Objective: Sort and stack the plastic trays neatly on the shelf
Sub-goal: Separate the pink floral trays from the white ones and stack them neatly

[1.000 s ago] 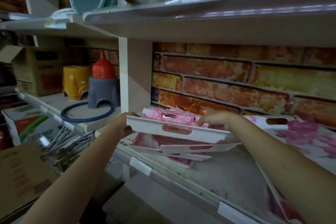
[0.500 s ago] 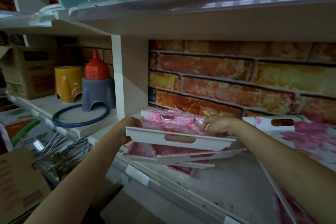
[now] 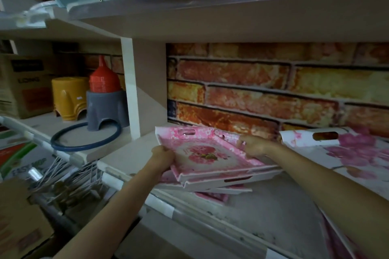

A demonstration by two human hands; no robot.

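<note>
Hands first: my left hand [image 3: 163, 156] and right hand [image 3: 251, 147] each grip the top pink tray [image 3: 202, 153] (tilted), so I level it, square its edges over the stack [image 3: 219, 185].

Single head-worn wide-angle view, looking forward and slightly down into a white shelf bay [image 3: 134, 160], close to the pink floral plastic trays [image 3: 202, 153], brick-patterned back wall [image 3: 263, 90] straight ahead, forearms entering from below
</note>
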